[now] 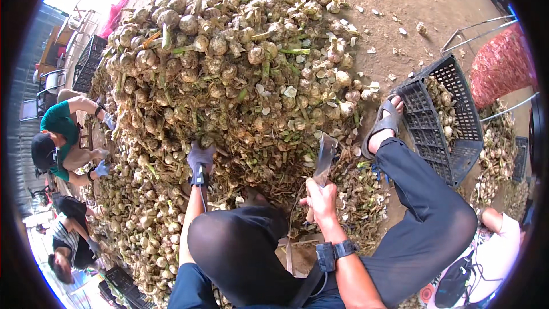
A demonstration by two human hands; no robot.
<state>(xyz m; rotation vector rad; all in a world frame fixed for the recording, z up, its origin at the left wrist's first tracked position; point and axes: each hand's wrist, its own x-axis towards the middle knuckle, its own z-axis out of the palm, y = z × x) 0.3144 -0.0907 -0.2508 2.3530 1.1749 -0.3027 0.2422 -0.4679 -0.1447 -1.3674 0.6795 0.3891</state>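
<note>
Lower centre, your right hand [321,195] closed round a broad-bladed knife [326,157]; centre-left, your gloved left hand [201,158] at the garlic heap [229,74], grip cannot be told

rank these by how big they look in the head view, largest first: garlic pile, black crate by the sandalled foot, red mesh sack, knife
1. Garlic pile
2. Black crate by the sandalled foot
3. Red mesh sack
4. Knife in the right hand
</note>
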